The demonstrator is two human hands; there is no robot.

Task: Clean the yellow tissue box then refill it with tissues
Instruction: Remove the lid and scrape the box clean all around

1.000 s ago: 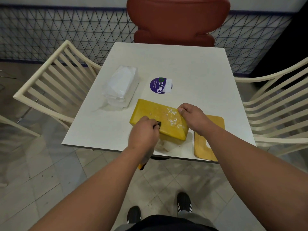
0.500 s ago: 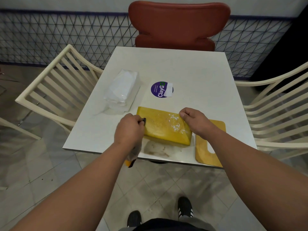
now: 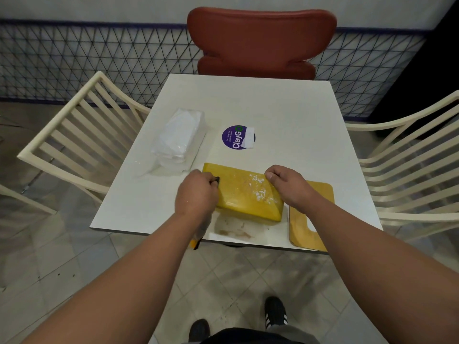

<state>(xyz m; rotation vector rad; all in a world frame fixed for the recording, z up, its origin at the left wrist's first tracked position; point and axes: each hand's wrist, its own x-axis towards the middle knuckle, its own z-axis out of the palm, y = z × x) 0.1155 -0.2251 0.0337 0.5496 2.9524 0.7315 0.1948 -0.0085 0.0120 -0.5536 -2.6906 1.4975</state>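
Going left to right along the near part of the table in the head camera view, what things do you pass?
Left hand gripping a dark tool → yellow tissue box → right hand on the box's right end → flat yellow lid.

Sticker text: "ClayGo" in white letters, the last letter drawn as a green ring, on a round purple sticker stuck to the white table.
Small print: a line beside "ClayGo", too small to read.
Sticker condition: right edge partly covered by a white patch.
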